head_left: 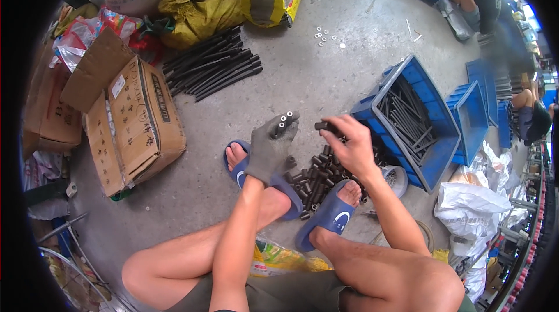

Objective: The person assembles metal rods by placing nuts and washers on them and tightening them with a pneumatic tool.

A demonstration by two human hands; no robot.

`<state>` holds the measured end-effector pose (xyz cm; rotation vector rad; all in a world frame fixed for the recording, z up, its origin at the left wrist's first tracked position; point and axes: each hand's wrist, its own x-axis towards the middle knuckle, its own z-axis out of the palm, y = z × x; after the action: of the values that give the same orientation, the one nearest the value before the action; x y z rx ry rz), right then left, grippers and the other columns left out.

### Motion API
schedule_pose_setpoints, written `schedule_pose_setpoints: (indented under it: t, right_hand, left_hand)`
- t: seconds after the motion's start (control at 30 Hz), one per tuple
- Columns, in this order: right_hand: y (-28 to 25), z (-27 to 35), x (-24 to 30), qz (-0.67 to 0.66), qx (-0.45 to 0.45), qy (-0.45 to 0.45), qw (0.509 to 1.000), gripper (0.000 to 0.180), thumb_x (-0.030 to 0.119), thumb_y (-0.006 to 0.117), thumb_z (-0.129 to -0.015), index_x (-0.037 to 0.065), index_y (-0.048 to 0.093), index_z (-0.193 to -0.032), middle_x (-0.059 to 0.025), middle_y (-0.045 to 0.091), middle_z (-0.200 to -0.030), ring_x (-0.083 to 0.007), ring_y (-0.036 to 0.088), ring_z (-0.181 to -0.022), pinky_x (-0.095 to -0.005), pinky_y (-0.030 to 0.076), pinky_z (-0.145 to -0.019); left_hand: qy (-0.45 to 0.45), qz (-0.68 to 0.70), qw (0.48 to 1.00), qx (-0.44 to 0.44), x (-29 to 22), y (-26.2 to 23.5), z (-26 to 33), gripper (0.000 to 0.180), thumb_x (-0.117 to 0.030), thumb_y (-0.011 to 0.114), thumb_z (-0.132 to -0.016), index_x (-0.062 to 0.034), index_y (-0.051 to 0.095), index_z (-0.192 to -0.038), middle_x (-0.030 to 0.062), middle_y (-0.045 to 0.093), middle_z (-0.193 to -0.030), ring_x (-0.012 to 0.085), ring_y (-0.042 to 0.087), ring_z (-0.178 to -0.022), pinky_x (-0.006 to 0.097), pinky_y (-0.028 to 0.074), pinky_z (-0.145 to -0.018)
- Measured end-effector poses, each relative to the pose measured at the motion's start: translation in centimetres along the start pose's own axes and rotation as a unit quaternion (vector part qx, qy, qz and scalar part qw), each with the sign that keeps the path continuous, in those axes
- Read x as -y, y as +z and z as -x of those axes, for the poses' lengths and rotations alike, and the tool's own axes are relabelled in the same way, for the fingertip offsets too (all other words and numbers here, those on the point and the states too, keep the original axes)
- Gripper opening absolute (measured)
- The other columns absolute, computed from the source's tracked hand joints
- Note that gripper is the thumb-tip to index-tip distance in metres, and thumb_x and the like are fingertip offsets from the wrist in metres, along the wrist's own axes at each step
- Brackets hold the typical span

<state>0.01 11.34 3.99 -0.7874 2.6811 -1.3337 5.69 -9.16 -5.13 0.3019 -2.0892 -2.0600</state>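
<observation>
My left hand (271, 143), in a grey glove, is closed around a few dark rods (283, 120). Three pale ring-shaped ends stick out at its fingertips; the rest of the rods is mostly hidden by the glove. Just to the right, my bare right hand (351, 142) pinches a short black sleeve (321, 126) between thumb and fingers, apart from the rod ends. Below both hands, a heap of short dark sleeves (317, 177) lies on the floor between my blue sandals (327, 219).
A blue crate (434, 169) with long black rods stands tilted at right, a white tub (396, 179) beside it. Black rods (215, 64) lie near a cardboard box (137, 123). Yellow bags (201, 6), scattered washers (321, 37), white sacks (471, 204) and other people are around.
</observation>
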Motion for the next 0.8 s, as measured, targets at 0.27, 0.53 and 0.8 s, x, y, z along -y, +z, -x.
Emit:
schedule_pose_setpoints:
  t: [0.27,0.53,0.8]
  right_hand:
    - [-3.9,-3.2,4.6,0.054,0.066,-0.103,0.991,0.029,0.004,0.081,-0.087,0.003,0.074,-0.116,-0.0134,0.070,-0.099,-0.0326,0.071,-0.084,-0.0385,0.056,-0.073]
    - [-4.7,-3.5,5.9,0.172,0.160,-0.096,0.967,0.018,0.012,0.078,-0.087,0.004,0.070,-0.102,-0.0155,0.060,-0.084,-0.0404,0.067,-0.080,-0.0490,0.055,-0.070]
    - [-7.9,-4.7,6.3,0.122,0.166,-0.114,0.972,0.022,0.012,0.080,-0.085,0.006,0.074,-0.105,-0.0142,0.070,-0.096,-0.0379,0.071,-0.088,-0.0455,0.058,-0.075]
  left_hand:
    - [-0.006,-0.086,0.993,0.083,-2.5,0.8,0.3,0.031,-0.009,0.078,-0.096,-0.0021,0.075,-0.126,0.0104,0.080,-0.109,0.0106,0.071,-0.093,0.031,0.059,-0.080]
    - [0.016,-0.101,0.986,0.135,-3.1,1.5,0.2,0.034,-0.002,0.076,-0.092,-0.0061,0.076,-0.126,0.0119,0.080,-0.111,0.0152,0.074,-0.095,0.032,0.059,-0.084]
    - [0.049,-0.101,0.986,0.127,-3.4,1.9,0.3,0.033,0.001,0.075,-0.089,-0.0056,0.076,-0.122,0.0145,0.079,-0.111,0.0227,0.077,-0.097,0.035,0.059,-0.084]
